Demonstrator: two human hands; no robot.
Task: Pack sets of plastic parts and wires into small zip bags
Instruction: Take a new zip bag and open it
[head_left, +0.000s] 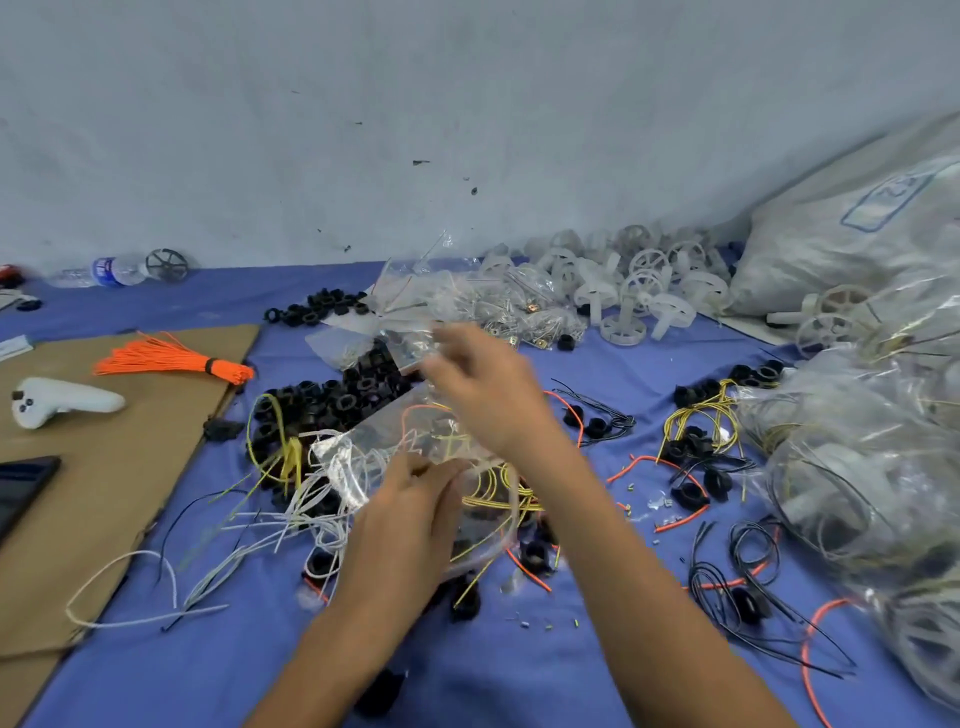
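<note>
Zip bag (382, 434) gripped by the left hand (410, 501).

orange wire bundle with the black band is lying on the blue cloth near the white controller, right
Not quite. The head view shows the orange wire bundle with the black band lying on the brown cardboard, not the blue cloth, near the white controller.

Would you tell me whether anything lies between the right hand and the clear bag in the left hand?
Nothing visible does. The right hand is directly over the clear bag, which the left hand holds; blur hides whether they touch.
</note>
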